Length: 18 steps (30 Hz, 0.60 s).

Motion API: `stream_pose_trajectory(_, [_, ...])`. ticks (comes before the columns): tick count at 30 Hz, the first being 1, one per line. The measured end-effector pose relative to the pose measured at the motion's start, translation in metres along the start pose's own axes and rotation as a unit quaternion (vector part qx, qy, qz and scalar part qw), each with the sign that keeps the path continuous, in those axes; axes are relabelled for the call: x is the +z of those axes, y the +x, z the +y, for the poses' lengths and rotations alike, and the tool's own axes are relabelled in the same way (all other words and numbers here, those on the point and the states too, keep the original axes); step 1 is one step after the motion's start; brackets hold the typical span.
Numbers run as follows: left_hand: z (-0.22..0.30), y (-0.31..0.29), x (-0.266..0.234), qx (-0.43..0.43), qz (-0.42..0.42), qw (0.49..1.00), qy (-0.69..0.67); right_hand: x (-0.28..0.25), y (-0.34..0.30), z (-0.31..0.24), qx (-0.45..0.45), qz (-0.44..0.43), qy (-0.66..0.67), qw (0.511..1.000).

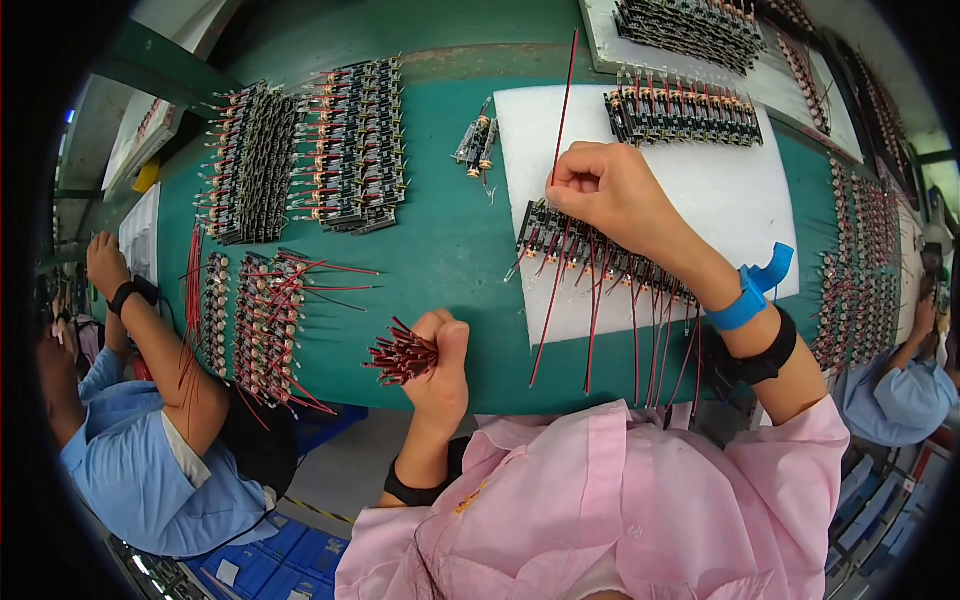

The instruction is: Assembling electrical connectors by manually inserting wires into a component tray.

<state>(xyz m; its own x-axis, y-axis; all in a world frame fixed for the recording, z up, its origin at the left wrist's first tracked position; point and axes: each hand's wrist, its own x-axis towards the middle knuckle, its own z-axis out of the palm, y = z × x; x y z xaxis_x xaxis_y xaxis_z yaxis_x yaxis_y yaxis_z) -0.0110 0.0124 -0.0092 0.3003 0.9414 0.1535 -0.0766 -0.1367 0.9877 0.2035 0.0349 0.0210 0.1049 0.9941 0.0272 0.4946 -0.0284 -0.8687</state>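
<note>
My left hand (440,365) is closed round a thick bundle of dark red wires (402,352), their ends fanning out to the left. Between the fingertips of my right hand (605,190), a single long red-and-black wire (567,95) stands up. That hand is over the left end of a row of small circuit boards (610,258) lying on a white foam sheet (520,130). Several wires trail from this row toward me. Another row of boards (685,112) without long wires lies farther back on the foam.
Stacks of boards (352,145) stand at the back left of the green table (440,250). Wired parts (268,325) lie nearer. Loose pieces (476,140) sit beside the foam. More boards (860,265) line the right. Co-workers in blue (170,470) sit on both sides.
</note>
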Motion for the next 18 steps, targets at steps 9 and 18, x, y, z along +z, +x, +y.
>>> stream_pose_trajectory(9, [0.0016,0.0006,-0.0002,0.011,0.0,1.0,0.026,0.0011,-0.0016,-0.0007,-0.012,0.016,-0.03,0.999])
stream_pose_trajectory(18, [0.0004,-0.0006,-0.0024,0.012,-0.004,0.999,0.043,0.0011,-0.0026,-0.0018,-0.012,0.02,-0.038,0.999])
